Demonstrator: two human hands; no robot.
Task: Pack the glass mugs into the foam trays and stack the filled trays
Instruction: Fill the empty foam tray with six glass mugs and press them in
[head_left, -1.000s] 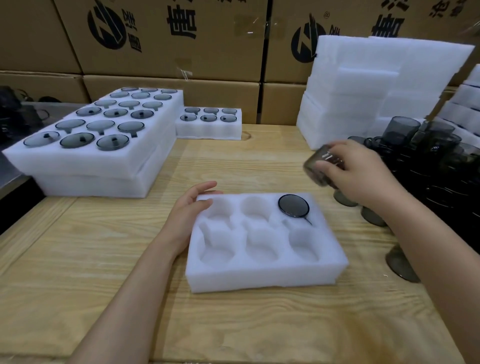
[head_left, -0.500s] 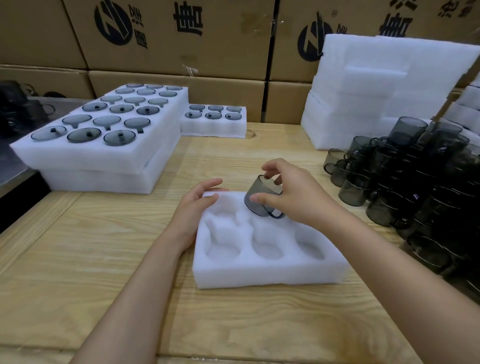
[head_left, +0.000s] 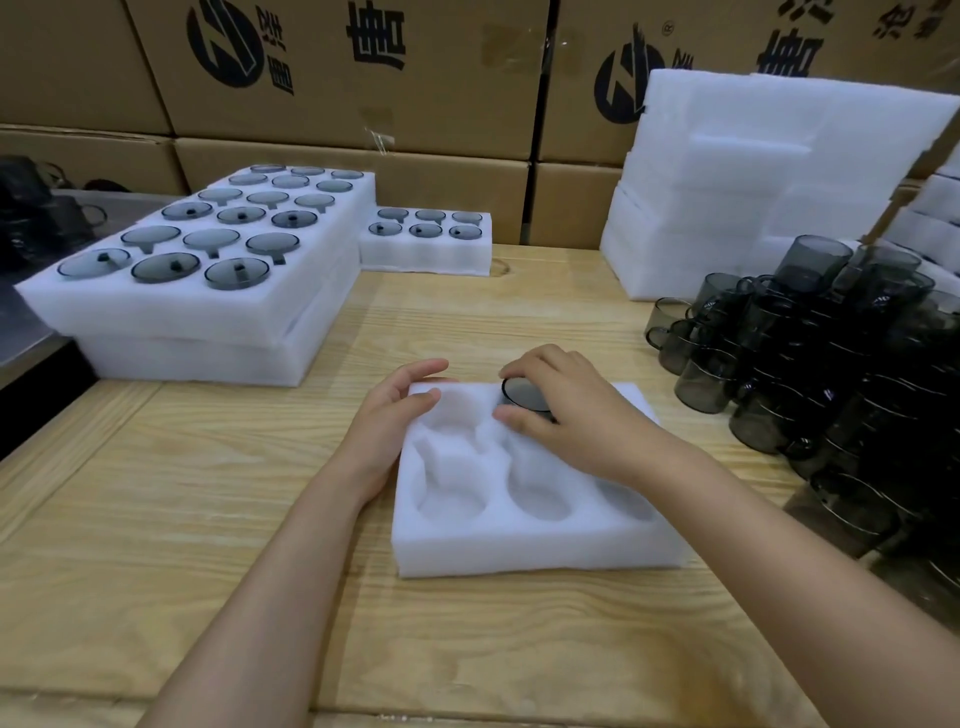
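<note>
Far left, a stack of full trays (head_left: 197, 291) sits by the table (head_left: 182, 519) edge, with a wide gap before my tray. My left hand (head_left: 395, 415) lies loose and flat on the foam tray (head_left: 519, 540) corner. My right hand (head_left: 566, 415) curls round a mug (head_left: 524, 397). A moment ago the mug was tilted in the air; now it is down in the back middle hole. The mug pile (head_left: 831, 364) crowds the right.

We get one head-worn view, looking forward and down, close over the table (head_left: 156, 519) (wide-angle, edges bowed).
</note>
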